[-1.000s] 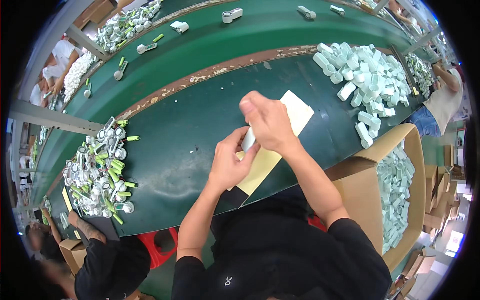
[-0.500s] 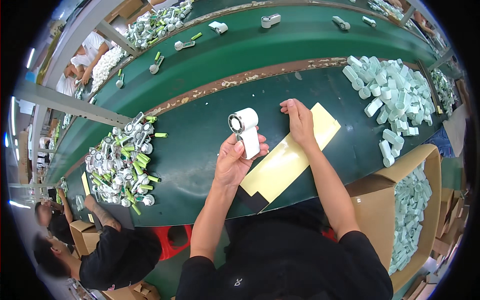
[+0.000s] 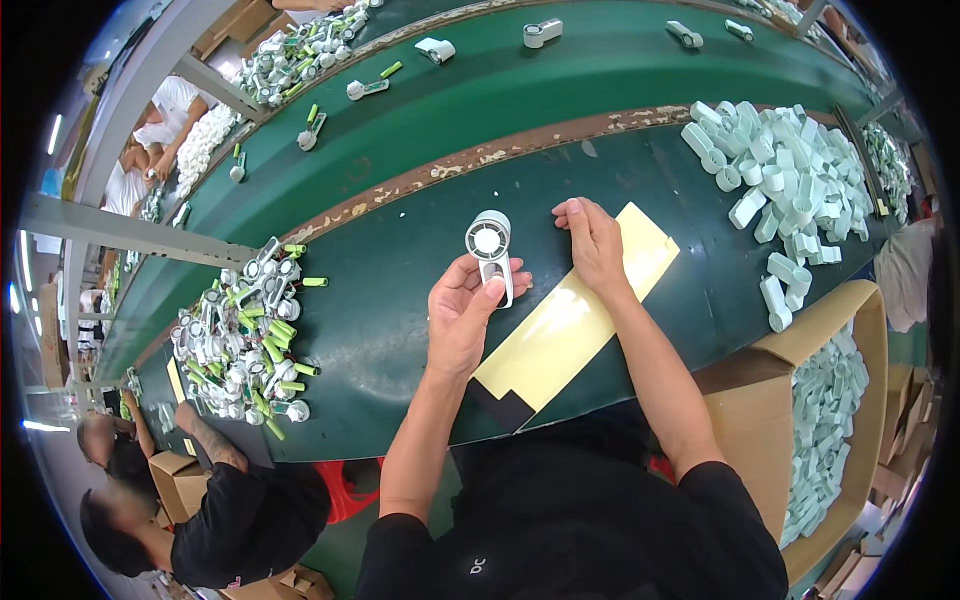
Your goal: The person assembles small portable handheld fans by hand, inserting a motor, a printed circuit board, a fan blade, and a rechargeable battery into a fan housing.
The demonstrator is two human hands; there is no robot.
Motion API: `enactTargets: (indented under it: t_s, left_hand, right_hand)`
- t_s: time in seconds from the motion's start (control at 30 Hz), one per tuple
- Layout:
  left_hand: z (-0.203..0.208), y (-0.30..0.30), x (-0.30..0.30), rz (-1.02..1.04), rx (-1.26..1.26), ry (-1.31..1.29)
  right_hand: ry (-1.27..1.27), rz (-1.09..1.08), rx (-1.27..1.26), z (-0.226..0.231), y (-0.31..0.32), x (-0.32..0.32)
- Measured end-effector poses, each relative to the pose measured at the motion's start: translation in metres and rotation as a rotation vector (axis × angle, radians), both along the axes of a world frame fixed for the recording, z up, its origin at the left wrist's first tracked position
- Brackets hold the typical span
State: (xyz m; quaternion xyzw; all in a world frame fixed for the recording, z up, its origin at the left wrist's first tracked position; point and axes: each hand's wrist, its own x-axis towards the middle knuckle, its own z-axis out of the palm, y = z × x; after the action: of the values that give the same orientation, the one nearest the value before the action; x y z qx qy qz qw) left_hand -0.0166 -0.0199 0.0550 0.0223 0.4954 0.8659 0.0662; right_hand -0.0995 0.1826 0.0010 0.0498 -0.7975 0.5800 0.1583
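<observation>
A small white handheld fan (image 3: 489, 240) is upright in my left hand (image 3: 462, 315), its round grille and pale hub turned toward me. My left thumb presses on the fan's handle and the fingers lie behind it. To the right, my right hand (image 3: 596, 245) is held over the upper part of a glossy yellow sheet (image 3: 560, 335) with a black corner patch. Its fingers point left, loosely bent, and nothing shows in them. The sheet lies slantwise on the dark green table (image 3: 380, 300).
At left is a heap of fan innards with green cells (image 3: 240, 340); at far right, a pile of pale green shells (image 3: 790, 180). A carton (image 3: 745, 430) of such shells stands beside me. Beyond runs a green conveyor (image 3: 420, 110) carrying several fan parts. A co-worker (image 3: 250, 515) sits at left.
My left hand has turned the fan: its grille, which faced left, now faces me, and its handle looks narrower. The right hand has barely moved.
</observation>
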Motion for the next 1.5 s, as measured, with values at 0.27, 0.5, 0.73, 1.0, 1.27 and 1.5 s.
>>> enactTargets:
  t_s: [0.27, 0.5, 0.73, 1.0, 1.27, 1.5]
  left_hand:
    - [0.011, 0.009, -0.001, 0.056, -0.028, -0.049]
    - [0.008, 0.009, 0.0, 0.091, -0.034, -0.058]
    - [0.0, 0.011, 0.001, 0.278, -0.41, 0.094]
    - [0.007, -0.008, -0.017, 0.407, -1.648, 0.58]
    - [-0.005, -0.02, 0.0, 0.168, -1.651, 0.382]
    - [-0.027, 0.002, -0.023, 0.299, -1.588, 0.464]
  right_hand:
    - [-0.001, -0.004, 0.017, 0.003, -0.001, 0.001]
    - [-0.004, -0.008, 0.041, 0.001, 0.0, 0.001]
    - [0.005, -0.011, 0.039, 0.003, 0.0, 0.001]
    - [0.06, -0.011, 0.211, -0.007, -0.001, 0.01]
    - [0.084, 0.016, 0.187, 0.001, -0.004, 0.006]
    - [0.072, 0.008, 0.231, 0.005, -0.003, 0.003]
